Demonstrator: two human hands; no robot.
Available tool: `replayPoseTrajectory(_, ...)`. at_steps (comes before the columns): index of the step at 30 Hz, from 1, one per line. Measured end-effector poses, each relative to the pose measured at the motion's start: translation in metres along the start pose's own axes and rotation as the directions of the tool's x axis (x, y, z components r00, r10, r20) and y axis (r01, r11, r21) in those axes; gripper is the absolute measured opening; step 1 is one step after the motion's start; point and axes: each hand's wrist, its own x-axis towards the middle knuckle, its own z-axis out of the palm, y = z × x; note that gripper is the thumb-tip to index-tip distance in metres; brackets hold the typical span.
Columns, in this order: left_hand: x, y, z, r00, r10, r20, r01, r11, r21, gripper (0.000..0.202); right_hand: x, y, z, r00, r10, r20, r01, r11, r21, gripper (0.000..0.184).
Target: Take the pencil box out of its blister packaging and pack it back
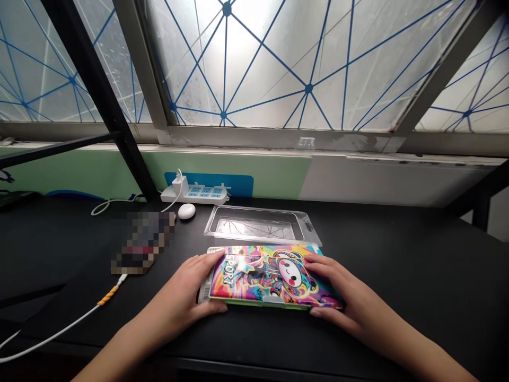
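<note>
A colourful pencil case [262,276], printed with a cartoon figure and letters on its lid, lies near the front of the black desk. My left hand [194,289] grips its left end, fingers on the top and thumb along the front edge. Around the right end is my right hand [338,289], its thumb low at the front corner. A card with a barcode [204,292] shows past the left end, partly under my fingers. Just behind the case sits a clear plastic tray [260,223] with a hang hole.
A white power strip [194,192] with a plugged-in charger stands against the wall. A small white oval object [186,211] is in front of it. On the left lies a blurred phone-like device [143,244] with a white cable [59,337]. Black frame bars [103,90] rise at the left.
</note>
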Motion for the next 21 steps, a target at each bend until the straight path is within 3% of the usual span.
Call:
replayPoseTrajectory(4, 0.009, -0.003, -0.008, 0.999, 0.016, 0.051, -0.017, 1.000, 0.011, 0.083, 0.002, 0.000, 0.001, 0.999, 0.031, 0.020, -0.031, 0.999, 0.029, 0.056)
replayPoseTrajectory(9, 0.019, -0.011, -0.013, 0.998, -0.048, 0.038, 0.049, 0.998, -0.042, 0.101, 0.012, -0.003, -0.004, 0.998, 0.053, -0.033, -0.050, 0.993, 0.103, 0.047)
replayPoseTrajectory(11, 0.020, -0.015, -0.011, 0.999, -0.047, 0.019, 0.048, 0.998, -0.051, 0.102, 0.019, -0.003, -0.008, 0.987, 0.135, -0.085, -0.118, 0.977, 0.175, 0.037)
replayPoseTrajectory(17, 0.016, -0.019, -0.009, 0.998, -0.044, 0.034, 0.046, 0.996, -0.080, 0.123, 0.036, 0.006, -0.009, 0.880, 0.460, -0.115, -0.394, 0.845, 0.361, 0.041)
replayPoseTrajectory(21, 0.014, -0.017, -0.012, 0.998, -0.044, 0.049, 0.048, 0.996, -0.073, 0.124, 0.029, 0.012, -0.005, 0.871, 0.473, -0.132, -0.402, 0.841, 0.362, 0.032)
